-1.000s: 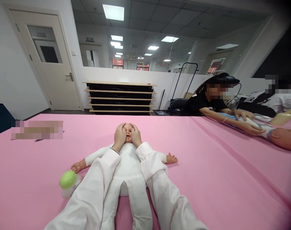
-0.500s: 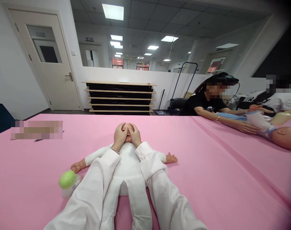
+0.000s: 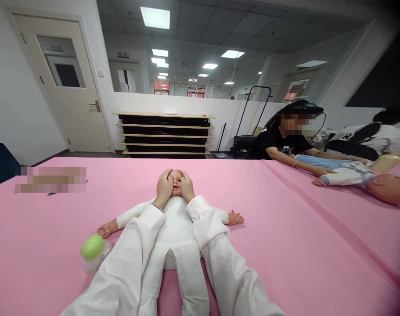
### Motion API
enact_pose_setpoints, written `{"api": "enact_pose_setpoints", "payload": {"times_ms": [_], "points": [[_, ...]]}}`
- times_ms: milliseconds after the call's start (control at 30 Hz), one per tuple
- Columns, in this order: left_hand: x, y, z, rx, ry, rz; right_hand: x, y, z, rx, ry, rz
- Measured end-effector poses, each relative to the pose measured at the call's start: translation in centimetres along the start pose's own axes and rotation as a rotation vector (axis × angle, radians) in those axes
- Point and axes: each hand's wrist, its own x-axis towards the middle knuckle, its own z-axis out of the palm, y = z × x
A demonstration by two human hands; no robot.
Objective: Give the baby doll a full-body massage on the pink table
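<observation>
A baby doll (image 3: 175,228) with a white cloth body lies on its back, arms spread and legs toward me. My left hand (image 3: 165,184) cups the left side of its head, and my right hand (image 3: 186,184) cups the right side. Both sets of fingers curve around the head near its top, with my thumbs along the sides of the face. Between my hands the doll's nose and mouth show; part of its eye area is covered. Beside the doll's arm on the left is a clear jar with a green lid (image 3: 92,248), partly hidden by my sleeve.
Pink cloth (image 3: 285,245) covers the table, creased at the right. A blurred-out item (image 3: 51,180) lies at the far left. On the right, a person in black (image 3: 282,136) handles another doll (image 3: 351,173) near a yellowish bottle (image 3: 387,161). A shelf rack (image 3: 165,131) stands behind.
My thumbs have moved outward from the middle of the doll's face toward its sides, uncovering the nose. The other person's hands have moved, and that doll's arm is now lowered to the table.
</observation>
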Motion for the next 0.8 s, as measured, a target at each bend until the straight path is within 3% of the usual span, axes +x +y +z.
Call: {"api": "enact_pose_setpoints", "payload": {"times_ms": [167,500,800], "points": [[-0.13,0.11,-0.17,0.014,-0.002,0.043,-0.47,-0.6,-0.28,-0.052,-0.017,-0.074],[0.05,-0.04,-0.01,-0.002,-0.005,-0.014,-0.06,-0.32,0.0,-0.033,-0.002,0.015],[-0.11,0.15,-0.12,0.0,0.0,0.002,-0.08,-0.11,-0.05,-0.005,0.001,-0.012]]}}
